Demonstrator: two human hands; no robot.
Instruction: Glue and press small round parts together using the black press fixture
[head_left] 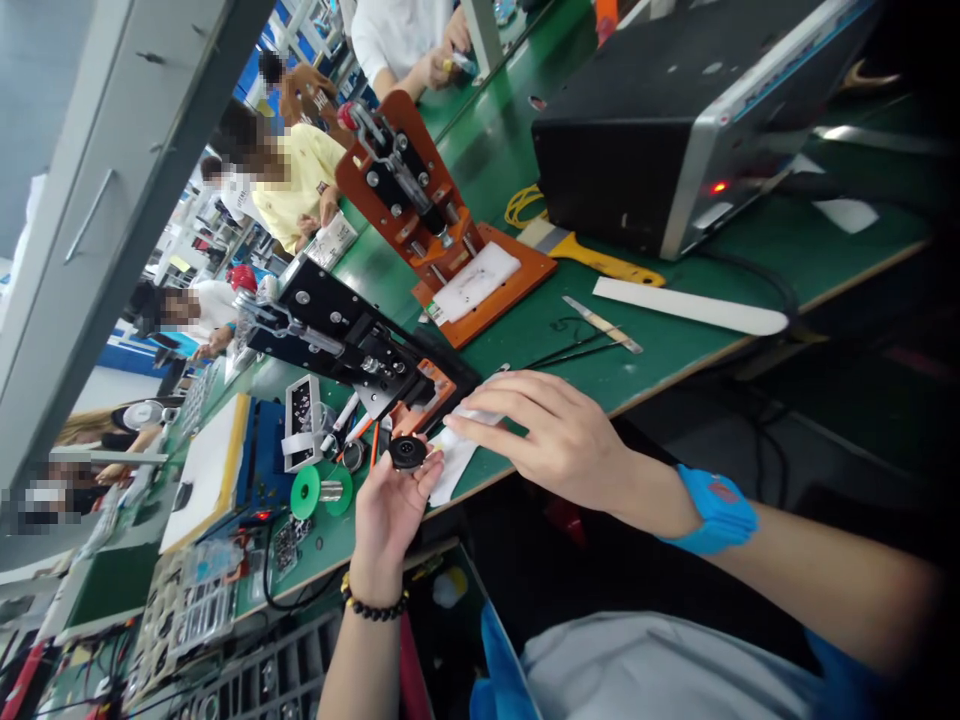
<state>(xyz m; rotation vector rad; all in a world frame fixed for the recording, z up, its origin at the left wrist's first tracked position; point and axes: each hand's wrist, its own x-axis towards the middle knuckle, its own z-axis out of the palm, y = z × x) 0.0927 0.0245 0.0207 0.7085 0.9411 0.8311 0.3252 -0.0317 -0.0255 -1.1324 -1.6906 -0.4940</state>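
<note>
My left hand (391,508) is closed around the edge of a small round black disc-shaped part (408,453), its face with small marks at the centre turned up. Beside it, my right hand (559,440) has its fingers bent together over a thin white sheet (456,468), with a pale bit of it between the fingertips. The fingertips are a short way from the black part and do not touch it. Just behind both hands stands a black toggle press (337,330) with an orange base (424,400).
An orange toggle press (420,190) stands further back. To the right lie a yellow-handled brush (607,262), a scalpel (600,322), a white strip (690,306) and a black box device (622,150). A green solder spool (306,492) sits left. Co-workers sit across the bench.
</note>
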